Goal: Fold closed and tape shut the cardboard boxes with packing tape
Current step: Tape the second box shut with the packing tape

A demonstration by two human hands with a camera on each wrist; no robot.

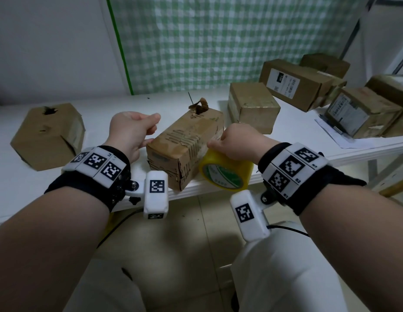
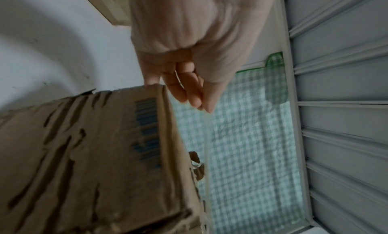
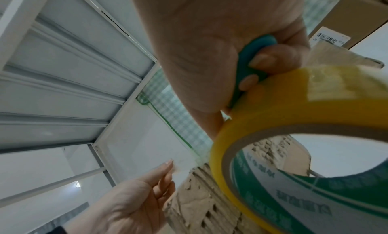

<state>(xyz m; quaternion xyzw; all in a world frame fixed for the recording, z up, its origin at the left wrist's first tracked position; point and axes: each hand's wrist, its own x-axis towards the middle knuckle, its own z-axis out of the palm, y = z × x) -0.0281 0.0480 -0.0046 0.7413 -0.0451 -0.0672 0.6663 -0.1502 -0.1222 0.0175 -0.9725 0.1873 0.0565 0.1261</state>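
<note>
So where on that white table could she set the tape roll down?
Bare table lies between the holed box on the left and the torn box she works on, also behind both toward the wall. The right end is crowded with stacked boxes.

Both forearms are stretched forward, marker-covered bands worn at the wrists. The left hand is held with fingers nearly straight (loosely together). The right hand is curled tight.
</note>
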